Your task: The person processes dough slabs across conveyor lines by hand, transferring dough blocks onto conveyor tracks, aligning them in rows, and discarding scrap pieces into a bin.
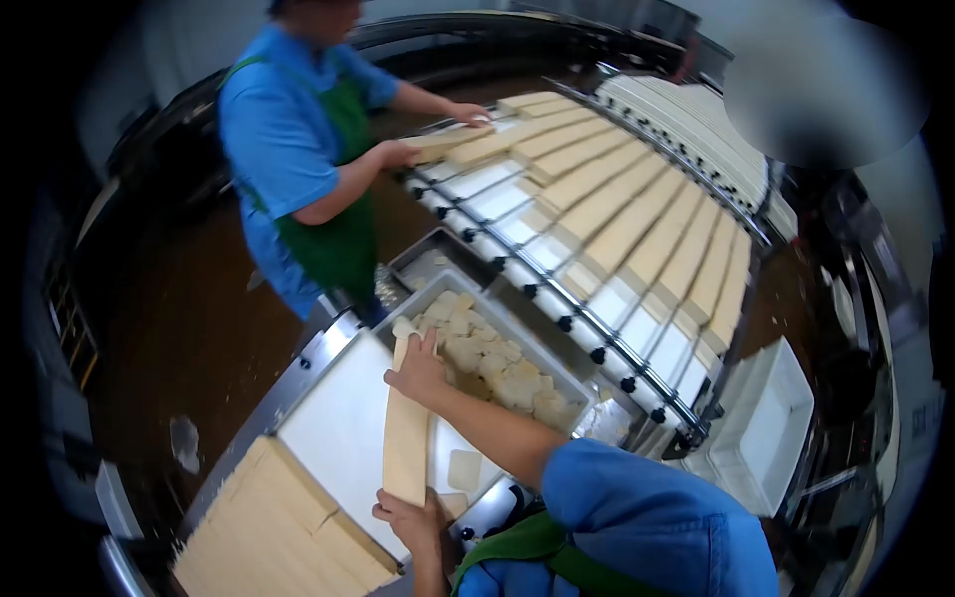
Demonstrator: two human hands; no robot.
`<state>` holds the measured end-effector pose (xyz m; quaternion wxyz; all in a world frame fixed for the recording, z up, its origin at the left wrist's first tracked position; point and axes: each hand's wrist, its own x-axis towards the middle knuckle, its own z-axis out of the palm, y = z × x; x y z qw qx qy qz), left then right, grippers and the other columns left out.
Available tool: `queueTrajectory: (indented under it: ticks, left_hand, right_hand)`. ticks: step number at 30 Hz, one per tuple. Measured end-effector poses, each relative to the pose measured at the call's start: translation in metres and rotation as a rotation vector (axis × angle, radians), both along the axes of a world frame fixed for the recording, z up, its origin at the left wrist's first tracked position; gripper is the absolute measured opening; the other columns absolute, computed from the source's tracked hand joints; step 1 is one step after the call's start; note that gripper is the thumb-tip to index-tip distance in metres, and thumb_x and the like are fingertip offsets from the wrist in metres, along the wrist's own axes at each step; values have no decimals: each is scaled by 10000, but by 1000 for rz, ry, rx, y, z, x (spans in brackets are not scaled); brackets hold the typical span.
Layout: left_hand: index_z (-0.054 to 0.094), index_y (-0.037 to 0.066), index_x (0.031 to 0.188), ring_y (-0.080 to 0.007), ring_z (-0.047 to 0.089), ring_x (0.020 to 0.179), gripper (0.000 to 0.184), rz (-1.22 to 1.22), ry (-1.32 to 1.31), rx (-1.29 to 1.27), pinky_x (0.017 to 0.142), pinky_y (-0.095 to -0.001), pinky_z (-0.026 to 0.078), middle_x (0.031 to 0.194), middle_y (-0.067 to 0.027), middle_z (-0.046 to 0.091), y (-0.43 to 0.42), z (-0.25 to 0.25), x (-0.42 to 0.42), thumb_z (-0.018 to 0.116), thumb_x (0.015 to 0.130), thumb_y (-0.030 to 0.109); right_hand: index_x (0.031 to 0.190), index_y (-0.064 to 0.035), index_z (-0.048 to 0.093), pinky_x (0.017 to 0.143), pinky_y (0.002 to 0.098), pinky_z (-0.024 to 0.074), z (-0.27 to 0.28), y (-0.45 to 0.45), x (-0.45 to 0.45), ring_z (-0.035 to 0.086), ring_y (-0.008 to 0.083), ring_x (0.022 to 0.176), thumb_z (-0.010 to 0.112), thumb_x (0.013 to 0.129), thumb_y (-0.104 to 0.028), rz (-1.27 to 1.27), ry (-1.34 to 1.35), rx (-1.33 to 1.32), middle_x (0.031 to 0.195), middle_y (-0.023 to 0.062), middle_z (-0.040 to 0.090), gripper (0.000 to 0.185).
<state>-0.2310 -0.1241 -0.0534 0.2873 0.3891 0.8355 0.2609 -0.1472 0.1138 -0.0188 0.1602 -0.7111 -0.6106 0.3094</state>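
Note:
A long pale strip (406, 443) lies lengthwise over the white work surface (333, 413), beside the grey bin. My right hand (420, 373) is wrapped round its far part, near the bin's edge. At the strip's near end, my left hand (408, 517) grips it from the side. Small round off-white pieces (487, 363) fill much of the grey bin (537, 353). A small pale piece sits at the strip's far tip. A flat squarish piece (465, 470) lies on the white surface to the right of the strip.
A person (298, 149) in blue and a green apron handles a strip at the rack's far left. Rows of long pale strips (607, 189) rest on the railed rack (567, 323). Stacked slabs (279, 527) sit at lower left; white trays (766, 428) stand at right.

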Motion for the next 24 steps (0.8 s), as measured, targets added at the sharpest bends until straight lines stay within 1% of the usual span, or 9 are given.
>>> queueTrajectory:
  ticks: [2,5,8,10,12,14,17,19,24]
  left_hand:
    - [385,11,1217,-432,501,933,617,-68,203,242,867,-459,438,1193,-277,321,15,-1,18,721,707,95]
    - [362,24,1287,-438,464,1015,683,-205,74,351,893,-442,415,1251,-286,280,36,25,60,696,691,11]
    - [336,31,1353,-456,436,1089,761,-421,-12,437,937,-437,390,1307,-288,256,52,55,115,704,686,26]
    - [356,32,1355,-459,433,1098,763,-748,65,540,936,-452,396,1283,-288,299,52,69,151,728,690,70]
    - [364,52,1357,-434,403,1136,770,-960,-52,499,949,-447,385,1278,-275,317,48,95,184,720,674,59]
    - [387,48,1346,-430,434,1128,807,-1024,5,456,929,-454,423,1280,-267,332,35,101,208,792,651,116]
    - [448,62,1323,-425,483,1085,784,-1195,-162,446,852,-443,479,1260,-255,358,22,109,226,830,660,234]
    - [468,59,1311,-394,517,1057,785,-1261,-266,421,823,-413,503,1274,-237,359,15,116,235,845,661,285]
    - [463,39,1305,-384,500,1110,768,-1163,-344,288,888,-419,469,1293,-230,375,11,132,256,846,659,196]
  right_hand:
    - [1315,-6,251,928,496,425,17,-3,53,427,464,1199,694,703,-343,-147,76,-7,1425,277,190,827]
    - [1314,-1,242,932,508,422,49,-31,149,475,482,1098,662,731,-313,-367,255,241,1276,280,304,784]
    - [1296,3,296,910,492,446,38,-57,271,509,456,1046,659,751,-312,-503,81,503,1259,280,331,727]
    - [1286,-2,307,884,473,473,55,-88,342,528,448,1035,642,768,-369,-693,99,397,1239,268,352,718]
    - [1281,13,312,885,474,473,66,-113,402,545,447,1027,632,757,-424,-787,50,248,1219,275,388,753]
    - [1269,38,395,915,464,448,51,-129,450,549,480,1014,585,766,-485,-735,-46,157,1215,304,479,750]
    - [1235,41,467,979,476,379,59,-131,482,504,456,1114,484,814,-480,-668,-129,-94,1234,281,516,669]
    - [1219,35,505,1047,488,273,68,-127,496,416,410,1239,378,853,-435,-429,-305,-280,1263,240,529,610]
    - [1248,17,506,1046,511,225,41,-116,514,354,388,1284,337,868,-364,-414,-282,-244,1369,202,450,564]
